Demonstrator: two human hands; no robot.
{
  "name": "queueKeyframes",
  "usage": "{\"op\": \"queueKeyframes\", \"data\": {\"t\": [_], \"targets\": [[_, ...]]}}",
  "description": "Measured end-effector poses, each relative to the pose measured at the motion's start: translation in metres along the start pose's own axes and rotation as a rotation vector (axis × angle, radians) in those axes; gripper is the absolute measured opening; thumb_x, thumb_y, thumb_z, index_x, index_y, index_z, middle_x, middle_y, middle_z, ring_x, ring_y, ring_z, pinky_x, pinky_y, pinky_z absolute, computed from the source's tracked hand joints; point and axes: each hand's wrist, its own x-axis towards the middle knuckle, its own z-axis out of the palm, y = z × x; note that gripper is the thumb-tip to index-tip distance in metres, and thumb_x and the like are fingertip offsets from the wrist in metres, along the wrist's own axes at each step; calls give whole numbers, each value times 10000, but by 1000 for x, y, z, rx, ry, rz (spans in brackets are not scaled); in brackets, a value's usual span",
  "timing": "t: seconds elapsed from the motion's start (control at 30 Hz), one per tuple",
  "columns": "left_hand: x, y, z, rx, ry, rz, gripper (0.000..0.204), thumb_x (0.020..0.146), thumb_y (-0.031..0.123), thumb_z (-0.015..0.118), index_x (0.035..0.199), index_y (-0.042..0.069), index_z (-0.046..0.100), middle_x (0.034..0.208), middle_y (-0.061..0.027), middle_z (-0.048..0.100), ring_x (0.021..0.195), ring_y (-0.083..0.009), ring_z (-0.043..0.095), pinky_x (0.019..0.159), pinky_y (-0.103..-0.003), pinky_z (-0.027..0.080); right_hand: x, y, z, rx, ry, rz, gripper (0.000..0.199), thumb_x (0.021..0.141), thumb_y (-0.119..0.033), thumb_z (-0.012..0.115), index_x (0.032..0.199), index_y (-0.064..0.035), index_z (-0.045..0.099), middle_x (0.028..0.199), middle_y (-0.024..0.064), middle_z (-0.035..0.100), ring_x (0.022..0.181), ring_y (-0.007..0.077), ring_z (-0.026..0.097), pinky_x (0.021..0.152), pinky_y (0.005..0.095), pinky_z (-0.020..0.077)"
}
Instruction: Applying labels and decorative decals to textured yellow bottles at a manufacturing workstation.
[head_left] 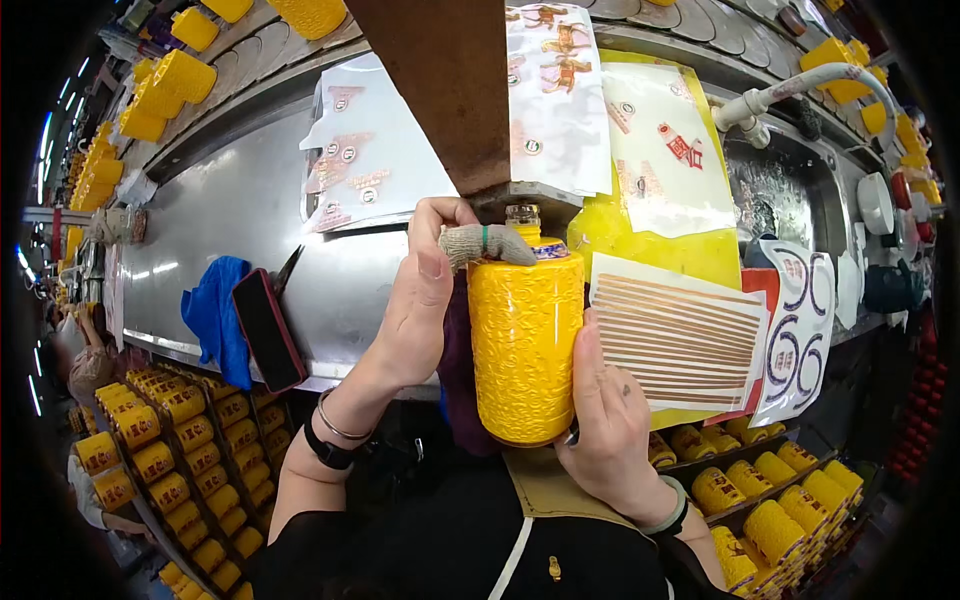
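A yellow embossed bottle (527,350) stands tilted in front of me, with a clear threaded neck (522,216) and a purple-and-white label strip (549,250) on its shoulder. My left hand (420,290) is closed at the bottle's upper left, its far fingers partly hidden. A grey knitted finger cover (488,244) with a green band sits on one of its fingers and presses on the shoulder beside the label. My right hand (610,430) grips the bottle's lower right side, thumb pointing up along it; the other fingers are hidden beneath.
A brown post (440,80) rises behind the bottle. Decal sheets (680,330) lie at right, one with curved purple strips (797,330). A phone (268,330) and blue cloth (217,315) rest at left. A sink (790,185) is far right. Racks of yellow bottles (190,440) flank me.
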Motion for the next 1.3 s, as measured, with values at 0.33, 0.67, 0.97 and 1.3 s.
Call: {"op": "queueKeyframes", "data": {"t": [0.33, 0.67, 0.97, 1.3], "targets": [[3, -6, 5, 43, 38, 60, 856, 971, 823, 137, 1231, 50, 396, 1134, -41, 433, 1169, -141, 471, 1110, -331, 310, 5, -1, -5, -38, -12, -13, 802, 716, 61, 673, 1453, 215, 394, 1499, 372, 474, 817, 289, 628, 794, 353, 502], [1, -9, 3, 54, 51, 59, 848, 979, 812, 133, 1231, 46, 396, 1132, -57, 474, 1165, -144, 495, 1105, -315, 318, 6, -7, -12, -63, -18, -74, 838, 673, 74, 640, 1463, 203, 390, 1502, 381, 459, 765, 243, 587, 744, 334, 477], [0, -1, -1, 162, 25, 85, 863, 986, 804, 134, 1255, 26, 394, 1135, -53, 443, 1151, -135, 489, 1065, -308, 329, 7, -3, -5, -42, 11, -13, 735, 727, 44, 660, 1434, 147, 488, 1511, 371, 455, 781, 209, 595, 756, 333, 492], [0, 0, -1, 156, 9, 71, 860, 988, 801, 144, 1250, 23, 397, 1145, -64, 445, 1186, -141, 491, 1099, -319, 327, 5, 1, 2, -25, -14, 22, 806, 730, 13, 703, 1452, 213, 405, 1461, 373, 506, 798, 261, 607, 765, 345, 497]]}}
